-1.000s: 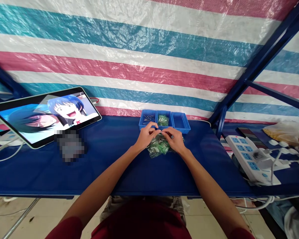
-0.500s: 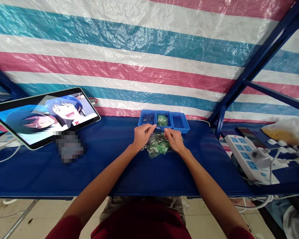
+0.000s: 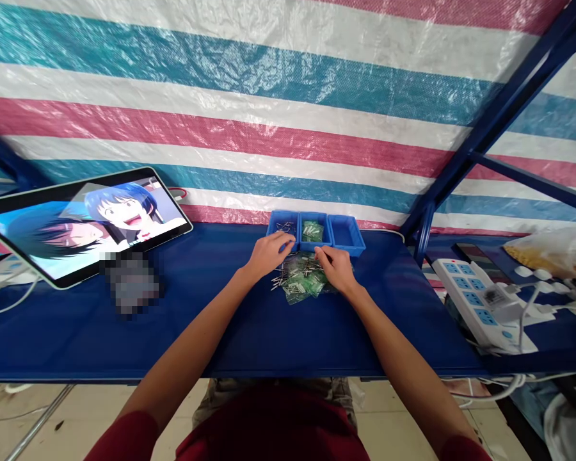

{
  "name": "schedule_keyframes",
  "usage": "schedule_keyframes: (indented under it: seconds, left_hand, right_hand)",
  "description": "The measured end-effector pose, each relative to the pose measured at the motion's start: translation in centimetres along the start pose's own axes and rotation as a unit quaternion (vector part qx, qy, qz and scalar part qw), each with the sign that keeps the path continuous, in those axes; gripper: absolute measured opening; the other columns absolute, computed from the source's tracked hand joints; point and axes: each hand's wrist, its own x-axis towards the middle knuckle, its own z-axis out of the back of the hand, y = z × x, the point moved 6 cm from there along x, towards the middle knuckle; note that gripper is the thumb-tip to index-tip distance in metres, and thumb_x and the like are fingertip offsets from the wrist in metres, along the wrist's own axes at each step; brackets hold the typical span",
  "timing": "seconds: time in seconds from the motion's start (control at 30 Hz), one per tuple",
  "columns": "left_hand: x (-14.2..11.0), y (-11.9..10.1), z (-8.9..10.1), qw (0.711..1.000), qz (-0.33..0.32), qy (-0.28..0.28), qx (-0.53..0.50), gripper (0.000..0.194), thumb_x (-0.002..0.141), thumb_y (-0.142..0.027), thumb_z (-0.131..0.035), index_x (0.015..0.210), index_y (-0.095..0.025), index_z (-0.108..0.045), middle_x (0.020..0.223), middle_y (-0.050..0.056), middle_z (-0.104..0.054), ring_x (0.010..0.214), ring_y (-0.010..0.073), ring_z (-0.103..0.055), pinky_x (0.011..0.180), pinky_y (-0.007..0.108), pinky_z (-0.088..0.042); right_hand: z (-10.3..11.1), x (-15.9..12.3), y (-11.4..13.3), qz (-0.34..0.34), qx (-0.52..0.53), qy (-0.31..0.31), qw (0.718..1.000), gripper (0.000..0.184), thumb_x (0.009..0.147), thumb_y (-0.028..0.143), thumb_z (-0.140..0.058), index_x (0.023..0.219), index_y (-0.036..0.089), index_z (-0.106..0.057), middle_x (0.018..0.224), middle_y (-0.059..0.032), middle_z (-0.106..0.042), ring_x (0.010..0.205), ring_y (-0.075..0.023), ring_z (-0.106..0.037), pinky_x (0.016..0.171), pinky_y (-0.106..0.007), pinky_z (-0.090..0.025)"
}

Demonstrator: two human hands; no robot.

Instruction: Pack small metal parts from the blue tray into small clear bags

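Note:
My left hand [image 3: 270,253] is at the front of the left blue bin [image 3: 274,238], its thumb and bent fingers slightly apart and nothing visible between them. Thin metal pins [image 3: 287,226] lie in that bin. Beside the pile, my right hand [image 3: 336,269] is closed, thumb pressed to finger; whatever it pinches is hidden. Between and below my hands lies a pile of small clear-green plastic bags [image 3: 301,287] with loose metal pins [image 3: 277,279] around it. The middle blue bin [image 3: 315,245] holds a similar bag with light pieces [image 3: 312,230].
A third blue bin [image 3: 347,234] joins the row on the right. At left a tablet [image 3: 86,224] leans upright behind a blurred dark object [image 3: 133,285]. A white power strip [image 3: 477,304] with cables lies at right, near a blue metal frame [image 3: 425,237].
My hands were close together with a small light-coloured piece between them. My left hand has moved left and its fingers have loosened; the piece no longer shows. My right hand has barely moved.

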Motion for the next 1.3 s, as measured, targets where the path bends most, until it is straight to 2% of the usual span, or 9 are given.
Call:
schedule_keyframes:
  seconds: [0.2, 0.3, 0.4, 0.6, 0.73, 0.9, 1.2, 1.3]
  left_hand:
    - [-1.4, -1.4, -2.0, 0.976, -0.034, 0.187, -0.103, 0.030, 0.083, -0.047, -0.061, 0.078, -0.018, -0.065, 0.078, 0.002, -0.063, 0.066, 0.0138, -0.057, 0.061, 0.023, -0.038]
    - [-1.4, -2.0, -2.3, 0.967, -0.041, 0.230, -0.104, 0.027, 0.083, -0.045, -0.060, 0.078, -0.018, -0.065, 0.080, 0.002, -0.063, 0.064, 0.0131, -0.055, 0.059, 0.023, -0.036]
    - [-1.5, -2.4, -2.6, 0.964, -0.049, 0.239, -0.101, 0.023, 0.085, -0.039, -0.057, 0.078, -0.019, -0.065, 0.082, 0.002, -0.064, 0.063, 0.0130, -0.055, 0.059, 0.023, -0.035]
    - [-1.6, -2.7, -2.6, 0.971, -0.046, 0.214, -0.097, 0.014, 0.084, -0.028, -0.055, 0.078, -0.019, -0.064, 0.079, 0.001, -0.064, 0.062, 0.0130, -0.056, 0.061, 0.023, -0.037]
    - [-1.3, -2.7, -2.1, 0.974, -0.021, 0.186, -0.126, 0.013, 0.083, -0.027, -0.057, 0.076, -0.019, -0.064, 0.067, 0.000, -0.062, 0.056, 0.0121, -0.054, 0.057, 0.022, -0.036]
    - [-1.2, -2.7, -2.2, 0.977, 0.027, 0.129, -0.165, 0.020, 0.084, -0.034, -0.056, 0.076, -0.018, -0.064, 0.061, -0.001, -0.059, 0.053, 0.0124, -0.051, 0.055, 0.023, -0.036]
    - [-1.0, -2.6, -2.0, 0.976, 0.075, 0.012, -0.205, 0.019, 0.085, -0.032, -0.057, 0.077, -0.017, -0.064, 0.065, -0.001, -0.060, 0.057, 0.0113, -0.051, 0.060, 0.023, -0.040]
    - [-1.0, -2.5, -1.9, 0.973, 0.085, -0.003, -0.215, 0.021, 0.086, -0.034, -0.057, 0.077, -0.016, -0.064, 0.066, 0.000, -0.062, 0.058, 0.0114, -0.052, 0.060, 0.022, -0.041]
  right_hand:
    - [0.1, 0.1, -0.4, -0.007, -0.026, -0.009, 1.000, 0.047, 0.095, 0.048, -0.038, 0.062, 0.019, -0.056, 0.053, 0.0002, -0.052, 0.051, -0.0133, -0.048, 0.055, -0.027, -0.034]
    - [0.2, 0.1, -0.5, -0.013, -0.024, -0.014, 1.000, 0.047, 0.095, 0.048, -0.038, 0.062, 0.020, -0.057, 0.053, -0.0002, -0.053, 0.051, -0.0137, -0.048, 0.055, -0.027, -0.034]
    - [0.1, 0.1, -0.5, -0.013, -0.027, -0.010, 0.999, 0.047, 0.095, 0.048, -0.038, 0.062, 0.020, -0.057, 0.055, -0.0007, -0.055, 0.051, -0.0139, -0.049, 0.055, -0.027, -0.034]
    - [-0.1, 0.0, -0.7, -0.009, -0.034, -0.003, 0.999, 0.048, 0.095, 0.048, -0.038, 0.063, 0.019, -0.058, 0.053, 0.0002, -0.052, 0.050, -0.0132, -0.047, 0.055, -0.027, -0.033]
    - [-0.3, 0.0, -0.5, -0.002, -0.027, 0.012, 1.000, 0.045, 0.095, 0.046, -0.039, 0.065, 0.019, -0.059, 0.055, -0.0002, -0.054, 0.052, -0.0133, -0.048, 0.055, -0.027, -0.033]
    - [-0.2, 0.1, -0.2, 0.012, -0.022, 0.012, 1.000, 0.041, 0.095, 0.044, -0.041, 0.069, 0.019, -0.060, 0.061, -0.0016, -0.057, 0.055, -0.0144, -0.049, 0.057, -0.027, -0.035]
    - [0.1, 0.2, -0.4, 0.005, -0.010, -0.006, 1.000, 0.028, 0.093, 0.037, -0.047, 0.086, 0.019, -0.067, 0.082, -0.0063, -0.064, 0.066, -0.0164, -0.056, 0.064, -0.028, -0.042]
    - [0.0, 0.2, -0.5, 0.001, -0.011, 0.000, 1.000, 0.025, 0.092, 0.034, -0.049, 0.088, 0.019, -0.068, 0.083, -0.0063, -0.065, 0.067, -0.0164, -0.057, 0.064, -0.028, -0.043]
